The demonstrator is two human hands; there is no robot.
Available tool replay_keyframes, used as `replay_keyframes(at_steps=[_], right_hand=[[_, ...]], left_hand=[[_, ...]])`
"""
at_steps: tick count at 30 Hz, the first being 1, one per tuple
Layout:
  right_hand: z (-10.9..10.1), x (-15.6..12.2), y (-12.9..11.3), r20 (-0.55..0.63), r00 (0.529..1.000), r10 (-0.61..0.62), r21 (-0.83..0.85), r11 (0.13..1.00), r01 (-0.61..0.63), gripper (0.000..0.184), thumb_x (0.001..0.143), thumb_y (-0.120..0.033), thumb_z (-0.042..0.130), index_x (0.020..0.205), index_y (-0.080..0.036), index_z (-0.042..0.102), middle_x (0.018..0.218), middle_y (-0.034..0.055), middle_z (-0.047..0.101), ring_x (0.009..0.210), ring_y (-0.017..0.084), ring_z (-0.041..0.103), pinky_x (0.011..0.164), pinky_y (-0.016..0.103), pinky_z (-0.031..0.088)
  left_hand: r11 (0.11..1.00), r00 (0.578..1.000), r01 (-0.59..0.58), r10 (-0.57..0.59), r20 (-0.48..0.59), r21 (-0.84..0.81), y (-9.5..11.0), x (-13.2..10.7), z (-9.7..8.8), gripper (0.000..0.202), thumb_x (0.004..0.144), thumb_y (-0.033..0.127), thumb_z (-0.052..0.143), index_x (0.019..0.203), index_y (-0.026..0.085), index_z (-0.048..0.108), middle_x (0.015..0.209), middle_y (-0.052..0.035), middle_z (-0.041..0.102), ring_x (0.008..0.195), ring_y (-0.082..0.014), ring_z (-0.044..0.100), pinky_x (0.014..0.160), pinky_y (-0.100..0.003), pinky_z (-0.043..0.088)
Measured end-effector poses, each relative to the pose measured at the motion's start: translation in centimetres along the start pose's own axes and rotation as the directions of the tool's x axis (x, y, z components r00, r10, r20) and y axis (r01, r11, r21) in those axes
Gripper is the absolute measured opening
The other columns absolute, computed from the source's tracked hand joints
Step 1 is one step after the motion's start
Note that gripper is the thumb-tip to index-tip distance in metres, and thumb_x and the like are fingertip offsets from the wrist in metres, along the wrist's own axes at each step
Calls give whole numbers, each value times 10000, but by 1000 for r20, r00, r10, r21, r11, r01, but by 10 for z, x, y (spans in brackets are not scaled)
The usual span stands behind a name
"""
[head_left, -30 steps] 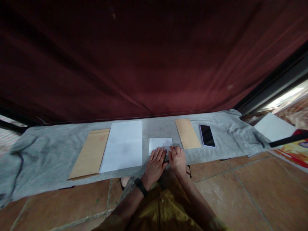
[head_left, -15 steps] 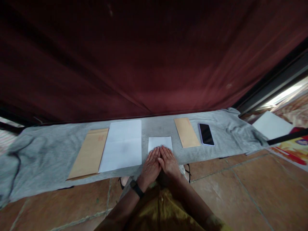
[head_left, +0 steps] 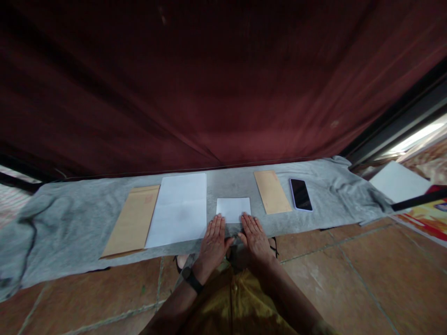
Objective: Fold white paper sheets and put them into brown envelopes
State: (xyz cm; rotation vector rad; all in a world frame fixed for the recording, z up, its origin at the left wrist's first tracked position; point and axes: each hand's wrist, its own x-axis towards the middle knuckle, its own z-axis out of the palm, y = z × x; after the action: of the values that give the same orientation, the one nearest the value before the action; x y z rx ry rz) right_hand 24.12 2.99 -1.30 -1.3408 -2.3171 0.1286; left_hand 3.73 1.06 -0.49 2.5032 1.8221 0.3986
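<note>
Dark red curtain hung across the bkgd; below it ran a long surface covered w/ grey cloth, tiled floor on the near side. Small white sheet lay flat approx. mid-cloth, toward the near edge, straight in front of the person.

L hand was palm down, fingers straight and together, tips on the sheet's near L corner. R hand matched it, tips at the near R corner. Neither had hold of anything; both just pressed flat, thumbs angled inward, tips near each other but apart. Dark watch on L wrist.

Re: room, the sheet's near edge sat close to the cloth's front edge, w/ bare cloth beyond its far edge. Large white paper lay to the L, a narrow strip of cloth between; its near R corner was just beside the L hand. Wider gap on the R, up to the small brown envelope, then a phone, screen dark.

Large brown envelope lay along the large paper's L side, near end close to the cloth edge. Contents of both envelopes: couldn't tell.
</note>
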Motion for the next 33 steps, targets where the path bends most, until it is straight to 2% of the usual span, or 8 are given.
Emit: replay_keyframes(at_steps=[5, 7, 11, 17, 21, 25, 33], right_hand=[[-2, -5, 4, -22, 1000, -5, 9, 1000, 5, 593, 1041, -324, 436, 1583, -153, 266, 1557, 152, 438, 1459, 256, 390, 1198, 516, 339], [-2, -5, 5, -20, 1000, -7, 14, 1000, 7, 595, 1043, -328, 428, 1585, -151, 258, 1562, 150, 431, 1458, 260, 390, 1196, 520, 338], [-2, -5, 5, -6, 1000, -7, 20, 1000, 7, 577, 1049, -343, 400, 1580, -155, 276, 1571, 139, 421, 1466, 261, 376, 1199, 519, 325], [-1, -5, 5, 12, 1000, -8, -29, 1000, 8, 551, 1052, -322, 404, 1559, -124, 318, 1577, 138, 411, 1481, 244, 348, 1219, 500, 291], [2, -5, 5, -6, 1000, -7, -36, 999, 7, 534, 1049, -320, 421, 1540, -117, 361, 1550, 149, 449, 1475, 250, 361, 1216, 502, 293], [1, -5, 4, -11, 1000, 11, -25, 1000, -11, 557, 1046, -326, 429, 1558, -131, 328, 1550, 154, 448, 1462, 257, 383, 1207, 500, 306], [3, -5, 6, 2, 1000, -9, -57, 998, 9, 574, 1048, -311, 418, 1576, -132, 281, 1559, 139, 440, 1469, 241, 370, 1218, 482, 278]], left_hand=[[999, 999, 41, -41, -32, -5, 0, 0, 0, 677, 1014, 427, 401, 1562, 60, 247, 1594, -244, 336, 1500, -327, 295, 1190, -550, 340], [999, 999, 30, -31, -42, -22, 3, 4, 0, 624, 1025, 375, 374, 1564, 85, 254, 1593, -214, 359, 1498, -303, 308, 1198, -542, 332], [996, 999, -44, 43, -16, -71, 14, 21, 2, 540, 1034, 310, 341, 1548, 146, 320, 1594, -133, 396, 1507, -250, 299, 1216, -494, 320], [991, 996, -83, 86, 24, -106, 28, 52, 7, 510, 1025, 258, 329, 1520, 146, 387, 1602, -106, 389, 1515, -253, 277, 1232, -493, 282], [991, 996, -77, 82, 35, -110, 26, 69, 11, 519, 1029, 278, 328, 1528, 141, 369, 1608, -114, 376, 1522, -258, 257, 1234, -500, 270], [992, 998, -54, 57, 24, -113, 20, 79, 13, 540, 1025, 295, 352, 1537, 125, 344, 1606, -130, 375, 1525, -278, 245, 1231, -521, 256], [999, 999, 27, -26, 33, -36, 13, 80, 10, 571, 1019, 314, 358, 1558, 130, 315, 1626, -114, 333, 1525, -270, 248, 1239, -505, 228]])
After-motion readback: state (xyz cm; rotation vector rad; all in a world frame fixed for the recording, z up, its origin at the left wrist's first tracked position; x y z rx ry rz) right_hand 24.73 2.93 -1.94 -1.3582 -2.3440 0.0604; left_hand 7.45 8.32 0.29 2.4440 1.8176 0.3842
